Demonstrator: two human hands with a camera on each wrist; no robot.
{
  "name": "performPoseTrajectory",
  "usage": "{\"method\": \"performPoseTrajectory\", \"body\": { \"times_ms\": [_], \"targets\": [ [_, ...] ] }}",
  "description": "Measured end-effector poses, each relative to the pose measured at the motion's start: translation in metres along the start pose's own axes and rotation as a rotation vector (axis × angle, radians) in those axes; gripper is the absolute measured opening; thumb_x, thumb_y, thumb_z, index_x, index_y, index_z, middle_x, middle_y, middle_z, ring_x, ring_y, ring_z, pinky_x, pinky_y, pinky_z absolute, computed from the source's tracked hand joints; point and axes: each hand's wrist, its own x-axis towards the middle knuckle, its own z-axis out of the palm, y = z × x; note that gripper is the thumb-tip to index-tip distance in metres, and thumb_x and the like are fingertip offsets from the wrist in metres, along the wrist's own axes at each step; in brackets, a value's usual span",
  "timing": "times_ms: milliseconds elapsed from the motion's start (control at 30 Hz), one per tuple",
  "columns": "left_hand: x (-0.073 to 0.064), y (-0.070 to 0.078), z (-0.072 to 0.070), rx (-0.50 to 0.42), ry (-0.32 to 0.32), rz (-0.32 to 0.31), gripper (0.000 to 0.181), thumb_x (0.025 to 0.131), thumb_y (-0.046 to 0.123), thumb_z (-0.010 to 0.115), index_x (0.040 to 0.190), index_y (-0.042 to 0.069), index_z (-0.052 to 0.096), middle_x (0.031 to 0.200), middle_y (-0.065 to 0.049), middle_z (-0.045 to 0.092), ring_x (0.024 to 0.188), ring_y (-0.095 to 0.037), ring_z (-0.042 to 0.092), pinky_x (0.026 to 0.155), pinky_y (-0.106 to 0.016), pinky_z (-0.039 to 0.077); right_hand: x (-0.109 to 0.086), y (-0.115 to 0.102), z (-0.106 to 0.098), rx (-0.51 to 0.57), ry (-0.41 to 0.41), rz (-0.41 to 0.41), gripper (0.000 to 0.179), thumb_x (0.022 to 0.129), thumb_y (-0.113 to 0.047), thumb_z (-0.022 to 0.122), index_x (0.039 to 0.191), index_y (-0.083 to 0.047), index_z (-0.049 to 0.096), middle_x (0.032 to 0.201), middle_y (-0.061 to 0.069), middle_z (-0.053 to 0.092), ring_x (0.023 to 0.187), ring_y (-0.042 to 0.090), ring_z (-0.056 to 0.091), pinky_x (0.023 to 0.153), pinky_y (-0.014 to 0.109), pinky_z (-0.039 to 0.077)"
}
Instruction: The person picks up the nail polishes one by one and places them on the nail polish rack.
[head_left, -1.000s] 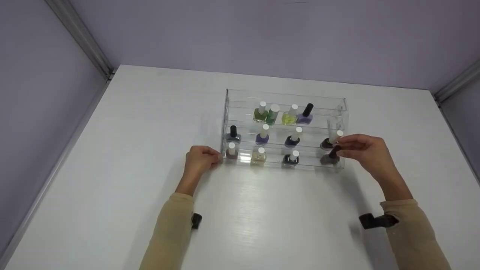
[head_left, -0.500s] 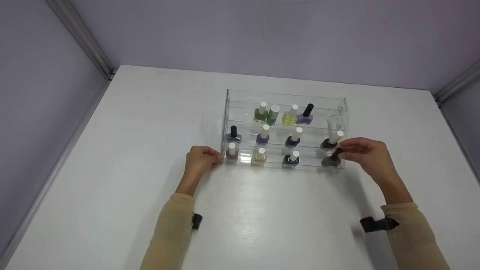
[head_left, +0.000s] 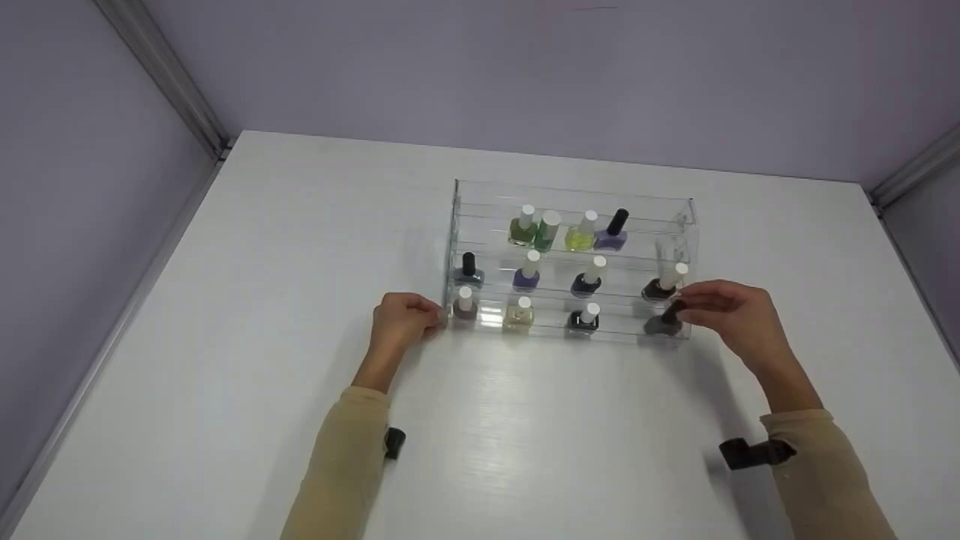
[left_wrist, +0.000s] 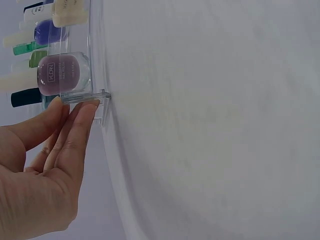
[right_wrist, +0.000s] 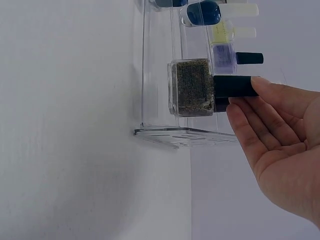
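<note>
A clear tiered display rack [head_left: 574, 331] holds nail polish bottles. At its front right end, my right hand [head_left: 739, 322] pinches the black cap of a dark glittery nail polish bottle [right_wrist: 192, 87] between thumb and fingers. That bottle stands upright in the front tier; whether its base fully rests there I cannot tell. My left hand [head_left: 403, 324] grips the rack's left side panel near the front corner with thumb and fingertips. Just inside that panel stands a mauve nail polish bottle [left_wrist: 60, 74] with a white cap.
Along the front tier also stand a cream bottle [head_left: 518, 313] and a black bottle [head_left: 583, 320]. Several bottles fill parts of the middle and upper tiers, among them a purple one [head_left: 526, 279]. The rack rests on a white table [head_left: 480, 420] before a pale wall [head_left: 480, 82].
My right hand has come slightly down and towards me with the dark bottle at the front tier's right end. The left hand has kept its place on the rack.
</note>
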Motion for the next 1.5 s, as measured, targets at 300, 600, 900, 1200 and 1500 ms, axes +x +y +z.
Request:
{"method": "performPoseTrajectory", "body": {
  "times_ms": [300, 600, 900, 1200, 1500],
  "targets": [
    [-0.001, 0.000, -0.001, 0.003, 0.004, 0.011, 0.005, 0.076, 0.004, 0.066, 0.077, 0.001, 0.070, 0.069, -0.005, 0.066, 0.062, -0.016, 0.060, 0.054, -0.020, 0.045, -0.002, 0.004, 0.001, -0.059, -0.003, 0.029, 0.035, 0.079, -0.006, 0.070, 0.109, 0.008, 0.059, 0.092, -0.003, 0.068, 0.085, 0.005, 0.063, 0.072, 0.018, 0.049],
    [-0.001, 0.001, 0.000, 0.025, 0.011, 0.011, 0.006, 0.076, 0.005, 0.067, 0.079, 0.001, 0.070, 0.071, -0.005, 0.067, 0.062, -0.014, 0.059, 0.057, -0.021, 0.046, -0.002, 0.007, 0.003, -0.092, -0.015, 0.061, 0.036, 0.078, -0.007, 0.071, 0.110, 0.007, 0.059, 0.095, -0.002, 0.068, 0.085, 0.004, 0.062, 0.072, 0.017, 0.049],
    [0.000, 0.001, 0.000, 0.058, 0.004, 0.008, 0.007, 0.077, 0.008, 0.068, 0.080, 0.001, 0.070, 0.076, -0.007, 0.066, 0.064, -0.014, 0.057, 0.058, -0.022, 0.046, -0.003, 0.013, 0.003, -0.009, -0.027, 0.006, 0.034, 0.078, -0.004, 0.070, 0.108, 0.009, 0.059, 0.095, -0.002, 0.068, 0.085, 0.007, 0.064, 0.071, 0.021, 0.051],
    [-0.001, 0.001, 0.000, 0.067, 0.014, 0.033, 0.008, 0.075, 0.009, 0.070, 0.078, 0.001, 0.070, 0.070, -0.004, 0.065, 0.061, -0.013, 0.055, 0.056, -0.022, 0.045, -0.004, 0.016, 0.003, 0.030, -0.043, -0.029, 0.036, 0.078, -0.003, 0.070, 0.108, 0.011, 0.058, 0.096, 0.001, 0.068, 0.085, 0.008, 0.064, 0.072, 0.022, 0.051],
    [-0.001, 0.001, -0.001, 0.046, 0.012, 0.041, 0.007, 0.075, 0.008, 0.070, 0.077, 0.001, 0.070, 0.067, -0.003, 0.065, 0.057, -0.011, 0.055, 0.054, -0.020, 0.045, -0.005, 0.015, 0.002, 0.006, -0.044, -0.024, 0.038, 0.077, -0.002, 0.070, 0.111, 0.010, 0.057, 0.097, 0.000, 0.068, 0.085, 0.008, 0.064, 0.072, 0.021, 0.051]
  ]
}}
